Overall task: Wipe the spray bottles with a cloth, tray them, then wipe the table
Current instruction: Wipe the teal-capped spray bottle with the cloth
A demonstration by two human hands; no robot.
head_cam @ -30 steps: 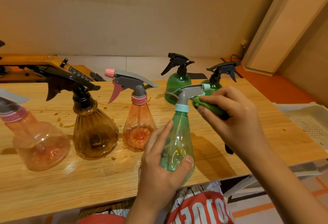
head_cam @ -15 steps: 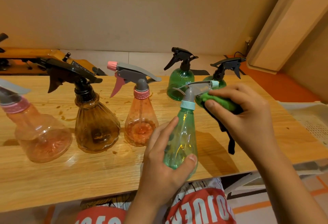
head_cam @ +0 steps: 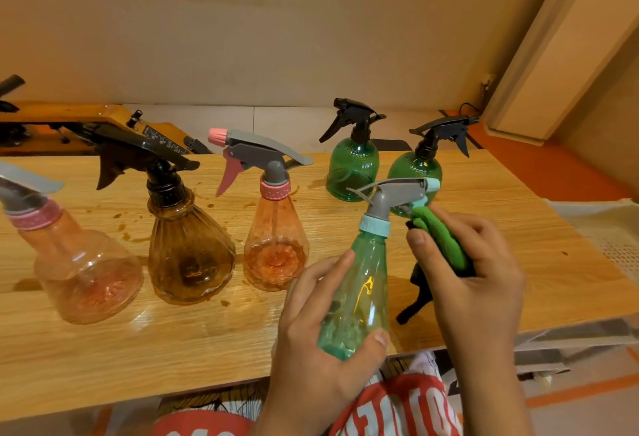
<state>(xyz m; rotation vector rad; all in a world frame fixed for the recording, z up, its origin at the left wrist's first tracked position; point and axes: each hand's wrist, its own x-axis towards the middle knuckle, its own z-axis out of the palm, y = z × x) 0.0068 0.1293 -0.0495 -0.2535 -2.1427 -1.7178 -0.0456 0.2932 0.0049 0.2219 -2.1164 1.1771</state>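
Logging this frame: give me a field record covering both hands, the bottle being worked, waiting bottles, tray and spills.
left hand: grips the teal bottle low on its body, tilted
right hand: holds green cloth at that bottle's grey trigger
waiting: upright on the table: wide pink bottle, brown bottle, cone pink bottle, round green bottle, second round green bottle
tray: white, right of table; visible part holds no bottle
spills: brown drips near the brown bottle
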